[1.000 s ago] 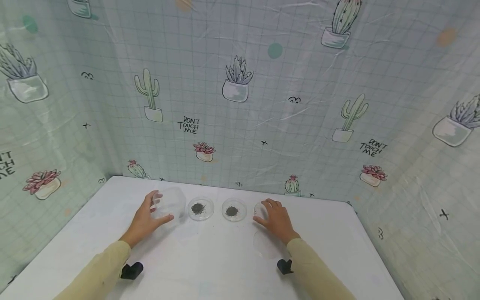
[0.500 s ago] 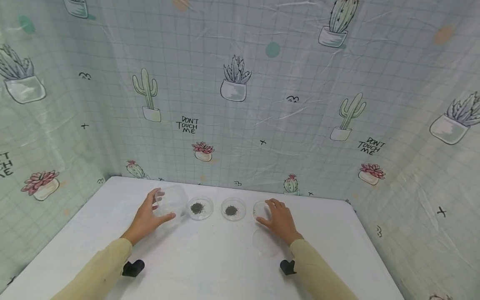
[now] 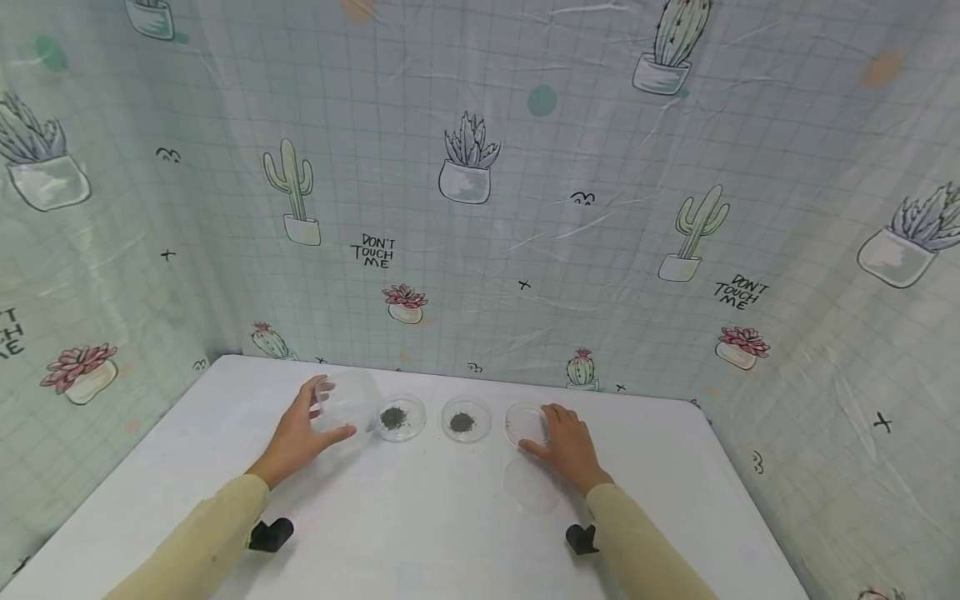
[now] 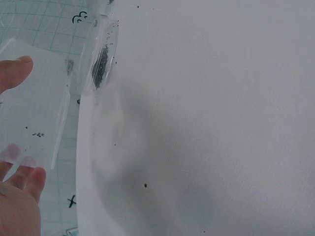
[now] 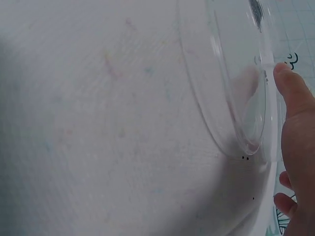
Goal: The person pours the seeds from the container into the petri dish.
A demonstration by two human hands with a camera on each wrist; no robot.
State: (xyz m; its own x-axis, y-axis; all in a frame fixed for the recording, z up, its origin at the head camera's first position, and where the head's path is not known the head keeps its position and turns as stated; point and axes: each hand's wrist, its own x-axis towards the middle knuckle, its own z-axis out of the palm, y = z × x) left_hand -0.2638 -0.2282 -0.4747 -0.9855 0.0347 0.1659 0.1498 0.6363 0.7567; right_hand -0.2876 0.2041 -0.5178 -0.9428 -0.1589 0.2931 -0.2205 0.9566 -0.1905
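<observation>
My left hand grips a translucent plastic tub at its side, thumb apart from the fingers. The tub is tilted above the table; a few dark specks show on its wall in the left wrist view. Beside it a clear petri dish holds dark grains. A second petri dish in the middle holds a similar dark pile. My right hand lies at the right edge of a third clear dish, thumb near its front rim, fingers loosely bent. That dish shows only a few specks.
A flat clear round piece, like a dish lid, lies in front of the third dish. Loose dark specks dot the white table. A cactus-print curtain rises behind and at both sides. Black mounts sit at the wrists.
My right hand has slid rightward, leaving more of the third dish uncovered. My left hand and the tub have moved slightly right, closer to the first dish. The dishes have stayed in place.
</observation>
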